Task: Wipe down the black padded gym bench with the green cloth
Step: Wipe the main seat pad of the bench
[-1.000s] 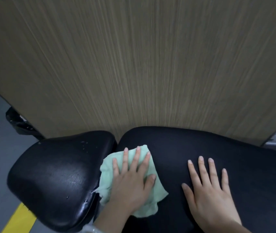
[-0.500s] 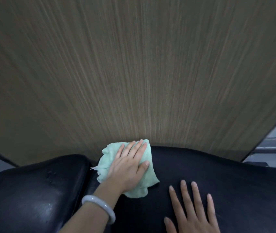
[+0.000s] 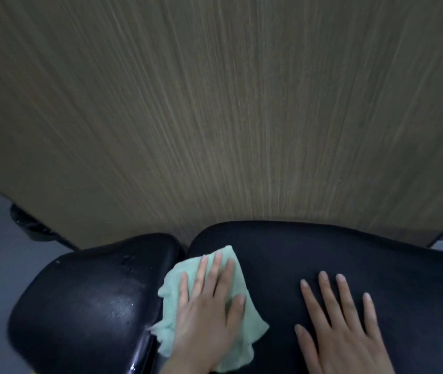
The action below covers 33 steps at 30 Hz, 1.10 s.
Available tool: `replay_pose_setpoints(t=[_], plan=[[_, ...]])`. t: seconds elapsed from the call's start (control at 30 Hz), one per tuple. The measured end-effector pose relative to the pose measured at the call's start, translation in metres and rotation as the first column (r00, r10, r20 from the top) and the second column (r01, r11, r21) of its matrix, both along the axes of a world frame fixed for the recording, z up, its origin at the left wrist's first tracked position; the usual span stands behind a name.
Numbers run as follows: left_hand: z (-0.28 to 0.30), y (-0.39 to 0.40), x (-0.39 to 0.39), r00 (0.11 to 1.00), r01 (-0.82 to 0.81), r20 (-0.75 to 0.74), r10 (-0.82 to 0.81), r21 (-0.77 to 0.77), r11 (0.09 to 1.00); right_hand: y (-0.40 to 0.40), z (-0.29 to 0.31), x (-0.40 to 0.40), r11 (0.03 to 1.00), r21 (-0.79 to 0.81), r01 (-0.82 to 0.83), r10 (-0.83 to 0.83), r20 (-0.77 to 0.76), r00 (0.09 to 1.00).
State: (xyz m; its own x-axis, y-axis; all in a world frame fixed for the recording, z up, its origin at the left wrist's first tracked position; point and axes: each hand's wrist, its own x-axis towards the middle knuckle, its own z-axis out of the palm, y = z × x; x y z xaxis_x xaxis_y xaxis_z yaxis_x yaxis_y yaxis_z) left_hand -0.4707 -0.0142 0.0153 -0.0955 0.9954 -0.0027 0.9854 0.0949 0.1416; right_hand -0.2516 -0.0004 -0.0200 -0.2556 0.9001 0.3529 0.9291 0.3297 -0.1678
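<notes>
Bench pads are two: a glossy seat pad [image 3: 85,306] on the left, beaded with droplets, and a long matte back pad [image 3: 309,255] on the right, both set close against a wood-grain wall panel [image 3: 215,103]. Green cloth [image 3: 231,268] lies crumpled at the near-left corner of the back pad, its left edge overhanging the gap between pads. Left hand [image 3: 209,306] presses it flat, fingers straight and slightly spread, holding nothing by grip. Right hand [image 3: 341,319] rests open, palm down, on bare padding, well apart from the cloth. Judgement: wiping is under way, with the seat pad apparently not yet dried. Recommended practice: keep the palm fully over the cloth, use overlapping strokes, work into the seam, and carry the pass across the wet pad.
</notes>
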Motion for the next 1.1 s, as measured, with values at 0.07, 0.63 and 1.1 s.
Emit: replay_pose_setpoints(t=[0.07, 0.63, 1.1], plan=[[-0.002, -0.021, 0.003, 1.000, -0.009, -0.015, 0.010, 0.012, 1.000, -0.002, 0.002, 0.000, 1.000, -0.012, -0.002, 0.002, -0.005, 1.000], [0.008, 0.063, -0.010, 0.989, -0.147, 0.019, 0.149, -0.074, 0.986, -0.001, 0.007, -0.001, 0.997, -0.071, -0.006, 0.006, 0.002, 1.000], [-0.015, -0.062, 0.029, 0.981, -0.187, -0.034, 0.191, 0.090, 0.978, -0.012, 0.024, 0.002, 0.975, -0.215, 0.048, -0.014, 0.160, 0.987]])
